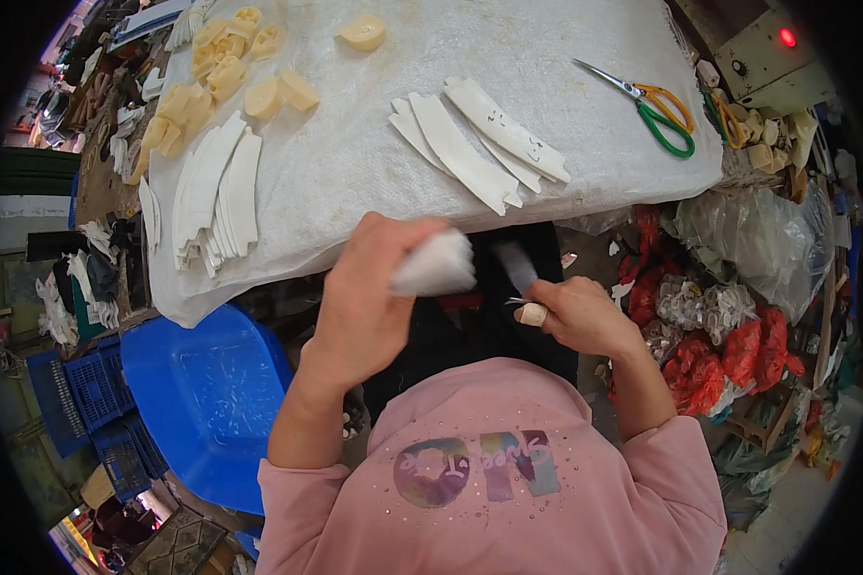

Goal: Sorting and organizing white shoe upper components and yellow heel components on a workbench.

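Observation:
My left hand [360,297] is raised by the table's near edge, its fingers closed round a white strip-like piece [439,264] with a notched end, blurred by motion. To its right and lower, above my lap, my right hand [590,316] is closed on a narrow, pale, blade-like thing [516,266], too smeared to name. A beige wrap [532,314] circles one finger of that hand. Beyond both hands, curved white strips [460,153] with notched ends lie on the table, and a larger stack of such strips [216,192] fans out at its left.
White woven sheeting [326,163] covers the table. On it lie cream-coloured curved pieces [225,57] and scissors [642,101] with green and orange handles. A blue plastic chair [206,402] stands at lower left. Red and clear plastic bags [700,364] crowd the floor at right.

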Demonstrator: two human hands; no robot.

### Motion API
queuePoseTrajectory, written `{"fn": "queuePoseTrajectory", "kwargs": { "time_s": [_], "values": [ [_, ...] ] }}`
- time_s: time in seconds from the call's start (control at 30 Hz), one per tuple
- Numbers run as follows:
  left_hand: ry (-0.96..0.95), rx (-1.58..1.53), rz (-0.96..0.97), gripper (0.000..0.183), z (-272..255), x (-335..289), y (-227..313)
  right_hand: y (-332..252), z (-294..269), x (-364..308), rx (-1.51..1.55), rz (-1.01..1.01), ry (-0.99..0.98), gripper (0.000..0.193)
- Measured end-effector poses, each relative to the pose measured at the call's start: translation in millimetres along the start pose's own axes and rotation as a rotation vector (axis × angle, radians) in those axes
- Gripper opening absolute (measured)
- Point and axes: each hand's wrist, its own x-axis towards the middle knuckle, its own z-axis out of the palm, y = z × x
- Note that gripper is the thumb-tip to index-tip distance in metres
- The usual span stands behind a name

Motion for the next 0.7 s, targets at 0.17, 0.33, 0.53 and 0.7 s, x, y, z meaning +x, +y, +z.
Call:
{"fn": "queuePoseTrajectory", "kwargs": {
  "time_s": [0.17,0.33,0.53,0.7],
  "values": [
    [-0.079,0.570,0.443,0.035,22.0,-0.3,2.6,-49.1,4.5,-1.1,1.327,-0.100,0.366,0.035],
    [0.427,0.602,0.204,0.039,33.4,-6.6,-25.1,-52.5,6.0,7.4,1.518,0.021,0.404,0.036],
    [0.142,-0.927,-0.387,0.047,42.2,-18.9,-16.4,-54.8,23.7,8.0,1.440,-0.189,0.253,0.029],
    [0.234,-0.665,-0.416,0.040,38.4,-21.5,-15.6,-57.7,2.9,7.3,0.522,-0.188,0.514,0.041]
  ]
}}
